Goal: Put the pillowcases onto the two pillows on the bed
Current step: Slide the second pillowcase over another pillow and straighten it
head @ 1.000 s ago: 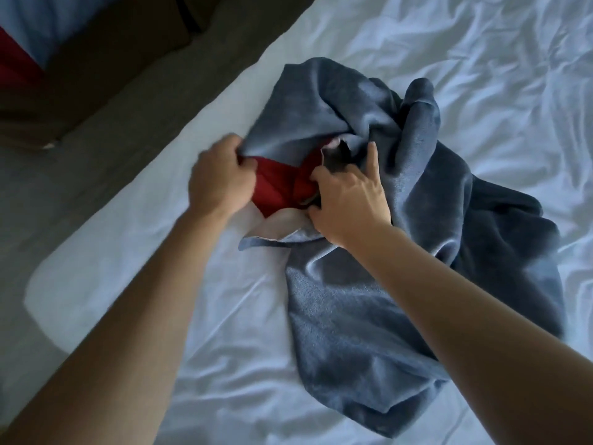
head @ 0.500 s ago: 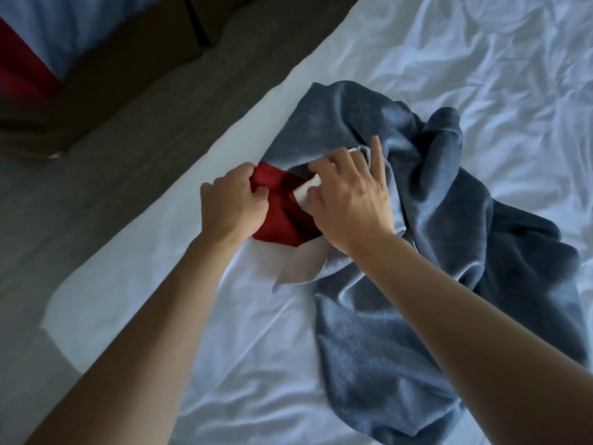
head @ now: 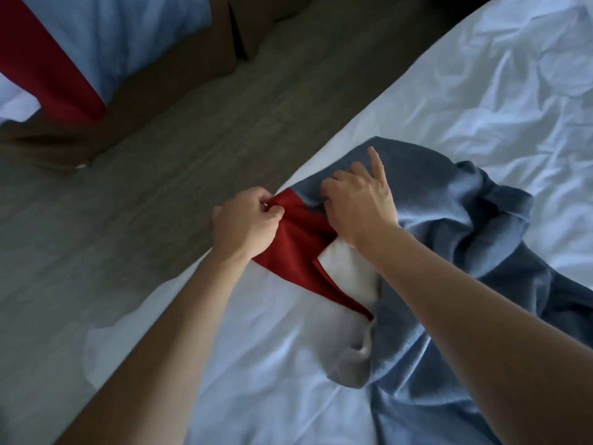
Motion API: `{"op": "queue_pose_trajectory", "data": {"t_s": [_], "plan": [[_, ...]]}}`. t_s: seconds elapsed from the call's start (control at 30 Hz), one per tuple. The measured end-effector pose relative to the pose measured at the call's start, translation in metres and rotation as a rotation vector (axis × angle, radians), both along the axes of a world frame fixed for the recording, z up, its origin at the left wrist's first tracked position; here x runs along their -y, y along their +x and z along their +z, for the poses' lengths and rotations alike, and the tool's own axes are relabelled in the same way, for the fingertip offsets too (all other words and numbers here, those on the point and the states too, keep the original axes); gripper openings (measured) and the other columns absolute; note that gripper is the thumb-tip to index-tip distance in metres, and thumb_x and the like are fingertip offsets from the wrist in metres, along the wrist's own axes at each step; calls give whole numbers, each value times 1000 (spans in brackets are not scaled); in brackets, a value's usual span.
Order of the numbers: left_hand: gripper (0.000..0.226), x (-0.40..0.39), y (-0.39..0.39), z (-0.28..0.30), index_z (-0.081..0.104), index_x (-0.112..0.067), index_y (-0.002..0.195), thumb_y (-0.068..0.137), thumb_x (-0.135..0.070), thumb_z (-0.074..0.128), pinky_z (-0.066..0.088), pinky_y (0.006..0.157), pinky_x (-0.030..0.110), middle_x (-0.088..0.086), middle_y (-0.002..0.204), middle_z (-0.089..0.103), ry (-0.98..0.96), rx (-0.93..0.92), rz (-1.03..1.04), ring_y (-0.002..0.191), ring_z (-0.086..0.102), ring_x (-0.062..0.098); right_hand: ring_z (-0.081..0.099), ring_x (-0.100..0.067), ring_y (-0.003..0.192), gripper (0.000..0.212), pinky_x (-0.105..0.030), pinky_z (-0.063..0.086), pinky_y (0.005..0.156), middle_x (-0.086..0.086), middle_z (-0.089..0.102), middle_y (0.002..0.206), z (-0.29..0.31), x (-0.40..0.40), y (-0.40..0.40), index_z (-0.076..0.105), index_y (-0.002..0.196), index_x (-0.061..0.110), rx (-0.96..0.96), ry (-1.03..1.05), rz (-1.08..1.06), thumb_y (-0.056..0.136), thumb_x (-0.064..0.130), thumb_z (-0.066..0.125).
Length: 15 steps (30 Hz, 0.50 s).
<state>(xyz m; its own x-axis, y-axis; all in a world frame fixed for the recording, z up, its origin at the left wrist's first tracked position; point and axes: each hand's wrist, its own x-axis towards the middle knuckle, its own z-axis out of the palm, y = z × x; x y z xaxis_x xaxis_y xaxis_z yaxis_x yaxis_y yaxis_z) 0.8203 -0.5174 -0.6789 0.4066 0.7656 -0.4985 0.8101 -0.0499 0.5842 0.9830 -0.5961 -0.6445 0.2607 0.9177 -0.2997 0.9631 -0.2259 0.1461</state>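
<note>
At the bed's [head: 449, 101] near edge, the left hand [head: 245, 224] pinches the pillowcase's [head: 449, 226] red band [head: 301, 252] while the right hand [head: 359, 200] grips its blue cloth, 1 finger raised; soft, light fabric, likely best held at the open hem.

This is a bedroom, most likely in a home or a hotel-style room. A bed [head: 481, 91] spread with a rumpled white sheet fills the right half and the lower middle of the frame, its edge running diagonally from the upper right toward the lower left. Beside it, a grey carpeted floor [head: 160, 203] crosses the middle and left of the frame. In the upper left stands a second bed [head: 122, 36] on a brown base, made up in white with a red band of cloth [head: 54, 65] laid across it.
</note>
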Motion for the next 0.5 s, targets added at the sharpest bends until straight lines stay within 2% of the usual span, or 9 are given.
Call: {"op": "queue_pose_trajectory", "data": {"t_s": [0.2, 0.27, 0.37, 0.43, 0.5], "plan": [[6, -29, -15, -23, 63, -30, 90, 91, -34, 60, 41, 101, 45, -10, 84, 68, -17, -40, -1, 96, 65, 23, 57, -23, 109, 22, -49, 3, 124, 5, 70, 94, -18, -24, -13, 74, 96, 22, -61, 73, -37, 94, 20, 52], [6, -38, -22, -31, 61, -30, 89, 91, -35, 58, 35, 96, 39, -10, 80, 66, 31, -90, -19, 94, 65, 23, 57, -22, 111, 21, -49, 3, 124, 5, 70, 97, -20, -35, -19, 73, 99, 24, -107, 69, -24, 95, 22, 52], [8, -44, -26, -37, 62, -31, 91, 91, -37, 57, 27, 90, 40, -11, 79, 64, 70, -145, -56, 95, 65, 23, 56, -20, 114, 20, -49, 3, 124, 4, 69, 105, -22, -46, -20, 69, 106, 23, -151, 106, -34, 95, 23, 52], [16, -43, -21, -39, 64, -31, 91, 89, -45, 55, 30, 95, 41, -12, 85, 67, -44, -142, -49, 97, 64, 23, 56, -23, 117, 26, -50, 8, 124, -1, 67, 113, -17, -45, -6, 66, 114, 20, -119, 181, -131, 92, 30, 57], [28, -40, -16, -38, 66, -28, 86, 86, -53, 54, 41, 100, 45, -9, 82, 69, -255, -68, 24, 91, 66, 22, 55, -26, 120, 36, -51, 8, 123, -4, 64, 118, -10, -40, 16, 64, 119, 21, -45, 158, -234, 87, 39, 61]]}}
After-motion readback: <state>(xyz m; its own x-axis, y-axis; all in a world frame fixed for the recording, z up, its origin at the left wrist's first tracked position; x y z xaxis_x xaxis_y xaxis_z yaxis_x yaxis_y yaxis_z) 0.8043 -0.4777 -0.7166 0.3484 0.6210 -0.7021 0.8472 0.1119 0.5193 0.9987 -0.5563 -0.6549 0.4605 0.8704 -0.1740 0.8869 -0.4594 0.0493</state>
